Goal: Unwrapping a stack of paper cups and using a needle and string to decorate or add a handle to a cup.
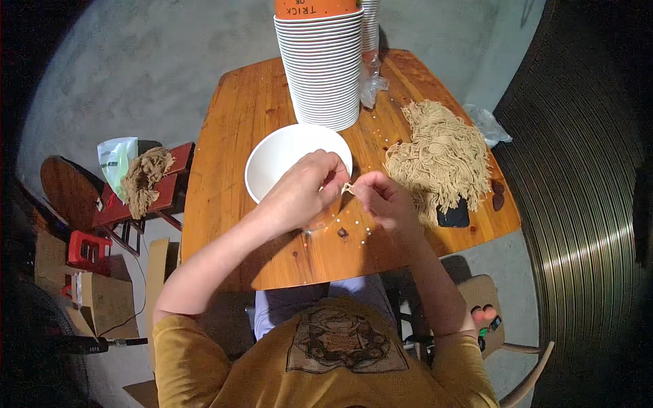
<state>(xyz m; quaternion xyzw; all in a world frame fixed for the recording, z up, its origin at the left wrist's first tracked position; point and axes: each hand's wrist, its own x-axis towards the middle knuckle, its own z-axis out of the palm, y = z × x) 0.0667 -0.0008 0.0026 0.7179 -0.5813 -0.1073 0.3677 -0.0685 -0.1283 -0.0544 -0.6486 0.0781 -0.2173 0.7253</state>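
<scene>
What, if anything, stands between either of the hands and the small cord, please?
Nothing visible does: the left hand and right hand both appear to pinch the cord directly, with the table below them.

"What is in the frame?" 
"A thin cream string [347, 188], pinched between the fingertips of a left hand [306, 189] and a right hand [389, 204]."

"Its state?" 
"Only a short stretch shows, kinked in the gap between the fingers; whether it is knotted is too small to tell."

"And its place?" 
"Above a wooden table [272, 266], near the right-hand rim of a white bowl [271, 158]."
</scene>
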